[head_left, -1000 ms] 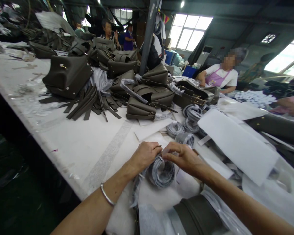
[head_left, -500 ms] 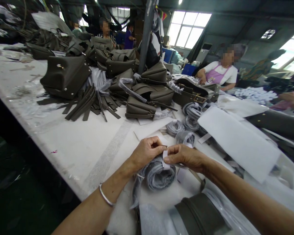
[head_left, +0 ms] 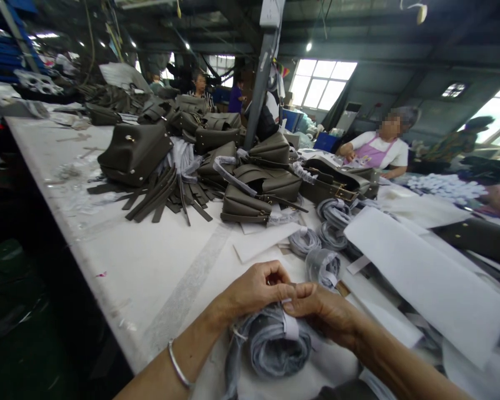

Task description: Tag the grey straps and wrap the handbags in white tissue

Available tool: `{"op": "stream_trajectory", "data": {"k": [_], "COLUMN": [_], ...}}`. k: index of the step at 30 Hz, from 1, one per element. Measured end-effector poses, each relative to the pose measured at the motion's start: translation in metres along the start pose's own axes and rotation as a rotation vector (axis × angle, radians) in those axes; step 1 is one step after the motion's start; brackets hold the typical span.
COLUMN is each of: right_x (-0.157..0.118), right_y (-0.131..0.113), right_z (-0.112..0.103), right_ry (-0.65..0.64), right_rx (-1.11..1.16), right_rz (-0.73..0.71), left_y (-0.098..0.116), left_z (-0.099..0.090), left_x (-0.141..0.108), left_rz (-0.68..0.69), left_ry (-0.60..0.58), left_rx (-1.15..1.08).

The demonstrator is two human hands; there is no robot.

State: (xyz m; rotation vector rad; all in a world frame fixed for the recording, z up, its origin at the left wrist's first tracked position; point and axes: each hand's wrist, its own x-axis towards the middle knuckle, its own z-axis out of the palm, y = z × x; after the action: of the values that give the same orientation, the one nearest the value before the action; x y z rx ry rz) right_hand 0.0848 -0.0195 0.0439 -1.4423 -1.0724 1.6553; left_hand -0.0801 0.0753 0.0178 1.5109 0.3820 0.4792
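A rolled strap (head_left: 280, 350) in cloudy plastic wrap stands on the white table (head_left: 179, 250), with a white paper band (head_left: 290, 326) around its upper side. My left hand (head_left: 260, 289) and my right hand (head_left: 327, 311) meet at the top of the roll, fingertips touching. The right thumb and fingers pinch the end of the band. My left fingers are closed at the same spot; what lies between them is too small to tell. A silver bracelet (head_left: 177, 364) circles my left wrist.
More wrapped rolls (head_left: 305, 241) lie beyond my hands. Dark olive bags (head_left: 135, 153) and loose straps (head_left: 154, 200) are piled farther back. White sheets (head_left: 425, 278) cover the right side. A person in a purple apron (head_left: 373, 147) works across the table.
The view has tilted upward, so hands and roll appear lower. My fingertips have come together over the paper band, and the olive piece at the bottom has mostly left view.
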Motion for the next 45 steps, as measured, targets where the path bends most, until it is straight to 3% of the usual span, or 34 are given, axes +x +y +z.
{"op": "stream_trajectory", "data": {"k": [3, 8, 13, 16, 20, 23, 31, 37, 45], "right_x": [-0.002, 0.0, 0.003, 0.003, 0.002, 0.003, -0.012, -0.023, -0.019], "right_y": [-0.005, -0.01, -0.008, -0.005, 0.005, 0.011, 0.007, 0.013, 0.013], "right_z": [-0.001, 0.001, 0.003, 0.004, 0.001, -0.003, 0.005, 0.001, 0.003], "right_ry": [0.122, 0.303, 0.385, 0.412, 0.481, 0.506, 0.524, 0.386, 0.468], "right_rx": [-0.029, -0.223, -0.549, -0.753, -0.935, -0.989, -1.012, -1.285, -1.371], "right_rz": [0.039, -0.064, -0.146, -0.299, -0.647, -0.823, -0.766, -0.852, -1.074], "left_y": [-0.002, 0.001, -0.003, -0.01, -0.011, -0.007, -0.013, -0.017, -0.016], "left_z": [-0.005, -0.006, 0.002, 0.006, 0.009, 0.01, 0.009, 0.005, 0.008], "left_x": [-0.001, -0.003, 0.0, 0.003, 0.004, 0.004, 0.003, 0.004, 0.004], "left_rz": [-0.113, -0.267, -0.37, -0.387, -0.374, -0.36, -0.36, -0.373, -0.336], "left_ry": [-0.089, -0.195, -0.086, -0.012, 0.046, 0.053, 0.031, -0.016, -0.02], "left_rx": [0.137, 0.229, 0.045, -0.152, -0.268, -0.299, -0.375, -0.451, -0.442]}}
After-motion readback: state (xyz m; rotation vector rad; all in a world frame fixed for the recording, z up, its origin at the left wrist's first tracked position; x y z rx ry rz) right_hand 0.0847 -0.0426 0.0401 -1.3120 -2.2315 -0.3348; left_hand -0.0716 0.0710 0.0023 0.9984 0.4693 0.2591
